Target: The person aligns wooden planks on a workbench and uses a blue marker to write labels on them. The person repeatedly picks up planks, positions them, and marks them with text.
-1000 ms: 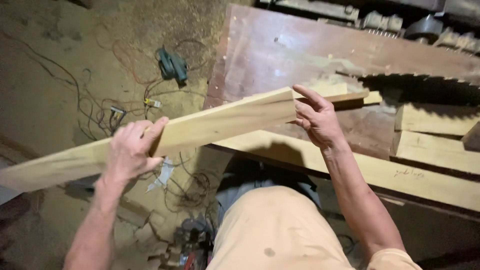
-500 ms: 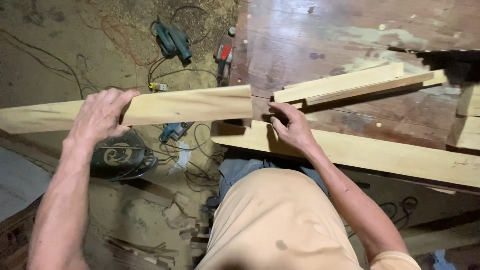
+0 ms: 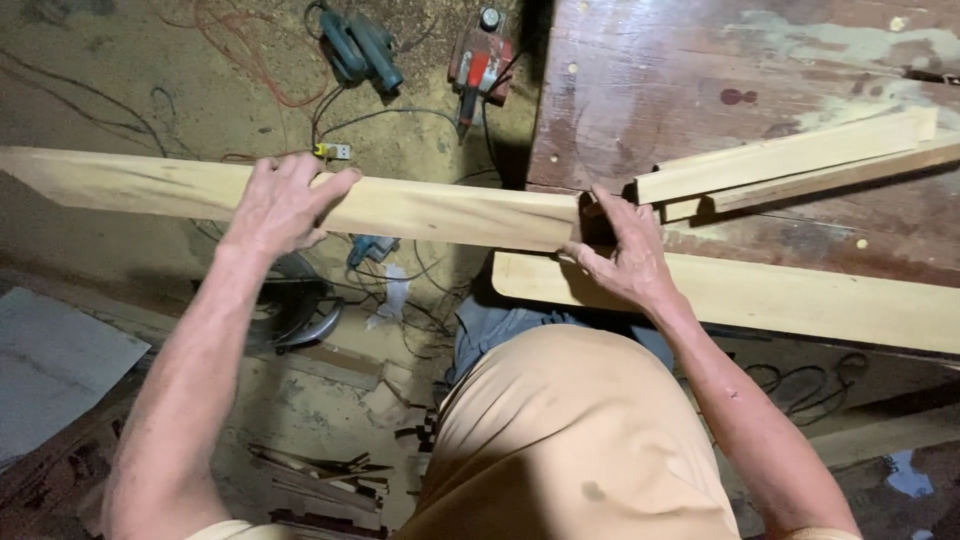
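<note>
My left hand (image 3: 285,205) is lying over the top edge of a long pale plank (image 3: 300,200), fingers draped down its near face and curled around it, gripping it roughly at mid-length. The plank is running level to either side of this hand: outward past my wrist its far end is hanging over the floor, and inward it is reaching toward my other hand.

My right hand (image 3: 622,252) is meeting the plank's inner end, fingers bent and pressed against that end and thumb spread below; whether the fingertips are pinching the wood or only steadying it, I cannot tell. Under this hand's palm a second, wider board (image 3: 800,300) is lying along the near edge of the reddish-brown bench top (image 3: 640,90). Just beyond the fingers, two thin strips (image 3: 790,160) are resting side by side on the bench, angling away to the right.

Beyond my left hand, on the sawdust floor (image 3: 130,90), a teal power tool (image 3: 360,45) and a red power tool (image 3: 480,60) are lying among tangled cords (image 3: 400,290). Below that hand a dark round saw (image 3: 290,310) is sitting near wood offcuts (image 3: 320,470).
</note>
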